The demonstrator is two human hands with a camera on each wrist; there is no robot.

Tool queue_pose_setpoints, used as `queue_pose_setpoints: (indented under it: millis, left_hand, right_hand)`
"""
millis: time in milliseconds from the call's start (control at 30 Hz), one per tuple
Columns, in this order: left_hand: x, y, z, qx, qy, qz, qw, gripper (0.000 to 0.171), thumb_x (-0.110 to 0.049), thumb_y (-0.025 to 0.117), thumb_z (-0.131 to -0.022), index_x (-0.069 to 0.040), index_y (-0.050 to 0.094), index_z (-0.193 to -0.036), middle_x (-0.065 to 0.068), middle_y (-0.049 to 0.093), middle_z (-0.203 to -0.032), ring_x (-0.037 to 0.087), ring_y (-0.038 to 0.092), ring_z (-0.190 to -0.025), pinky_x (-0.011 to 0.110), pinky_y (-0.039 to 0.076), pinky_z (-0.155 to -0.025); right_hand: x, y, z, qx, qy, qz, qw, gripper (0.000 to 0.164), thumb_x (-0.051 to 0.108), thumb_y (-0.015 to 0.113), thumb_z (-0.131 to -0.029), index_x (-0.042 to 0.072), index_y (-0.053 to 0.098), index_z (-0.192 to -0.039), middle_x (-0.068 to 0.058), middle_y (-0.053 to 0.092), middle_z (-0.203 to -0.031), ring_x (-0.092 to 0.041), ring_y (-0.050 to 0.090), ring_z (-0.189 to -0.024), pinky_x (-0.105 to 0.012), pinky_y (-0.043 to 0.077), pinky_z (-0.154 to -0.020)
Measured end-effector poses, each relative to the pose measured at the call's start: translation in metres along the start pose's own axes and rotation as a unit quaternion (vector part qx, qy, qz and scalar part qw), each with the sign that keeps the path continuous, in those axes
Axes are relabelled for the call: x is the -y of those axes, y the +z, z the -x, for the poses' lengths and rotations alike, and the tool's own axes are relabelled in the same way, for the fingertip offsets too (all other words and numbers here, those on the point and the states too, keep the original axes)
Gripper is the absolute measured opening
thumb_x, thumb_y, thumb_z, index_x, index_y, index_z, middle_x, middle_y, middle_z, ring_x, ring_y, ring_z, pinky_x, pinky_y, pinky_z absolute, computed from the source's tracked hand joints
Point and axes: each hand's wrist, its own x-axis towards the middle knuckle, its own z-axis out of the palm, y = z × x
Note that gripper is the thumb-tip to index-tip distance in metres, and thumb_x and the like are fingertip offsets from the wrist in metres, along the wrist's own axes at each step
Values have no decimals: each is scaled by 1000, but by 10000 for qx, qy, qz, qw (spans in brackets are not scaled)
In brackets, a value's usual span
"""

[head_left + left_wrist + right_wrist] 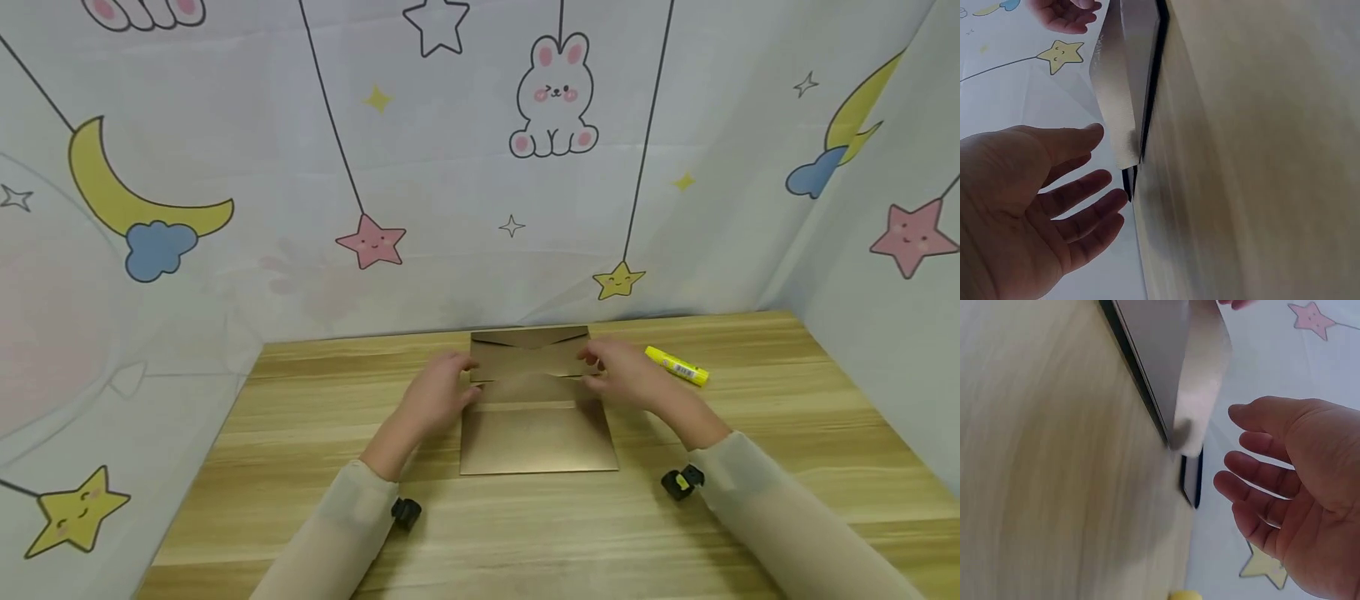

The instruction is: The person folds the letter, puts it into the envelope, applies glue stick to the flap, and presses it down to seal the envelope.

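A bronze-brown paper envelope lies on the table, with a folded strip standing up across its middle and a pointed fold at its far end. Beside its left edge is my left hand, fingers spread and loosely bent. My right hand mirrors it at the right edge. In the left wrist view, the left hand shows a gap between thumb and fingers with nothing pinched. The right wrist view likewise shows the right hand holding nothing, close to the raised brown paper.
A yellow tube with a barcode label lies right of the envelope, behind the right forearm. The wooden table ends at a white curtain printed with stars, moons and a rabbit. A dark wrist camera sits at the right cuff.
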Motion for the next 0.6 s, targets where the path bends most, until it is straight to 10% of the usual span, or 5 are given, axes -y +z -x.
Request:
queue_pose_setpoints:
  millis: [600]
  left_hand:
    - [6, 9, -18, 536, 209, 144, 9982, 15, -2, 76, -97, -5, 79, -111, 5, 73, -99, 21, 67, -91, 38, 57, -82]
  right_hand:
    - [13, 18, -12, 332, -80, 242, 9991, 16, 6, 76, -97, 4, 74, -113, 1, 66, -91, -17, 59, -83, -40, 54, -77]
